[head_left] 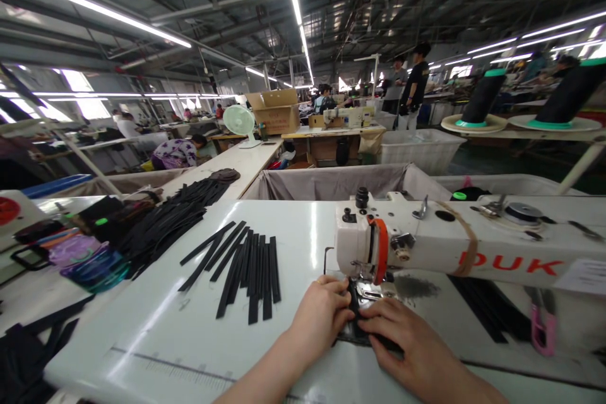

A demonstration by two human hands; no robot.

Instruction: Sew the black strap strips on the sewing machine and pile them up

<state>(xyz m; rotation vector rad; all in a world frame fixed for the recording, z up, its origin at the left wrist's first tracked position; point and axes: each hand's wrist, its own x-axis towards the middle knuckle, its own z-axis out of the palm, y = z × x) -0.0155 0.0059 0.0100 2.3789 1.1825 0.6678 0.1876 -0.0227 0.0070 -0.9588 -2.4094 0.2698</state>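
Note:
A white sewing machine with an orange guard stands in front of me. At its needle plate, a narrow black fabric strip lies between my two hands. My left hand has its fingers curled together on the strip's left edge, close to the presser foot. On the other side, my right hand bends its fingers over the strip, with the thumb tucked below. How much of the strip runs under the hands is hidden. Several loose black strips lie fanned out on the white table to the left.
Pink-handled thread snips and more black strips lie under the machine arm. A large dark heap of strips sits at left, beside a blue-and-purple container. Thread cones stand at right. Other people work farther back.

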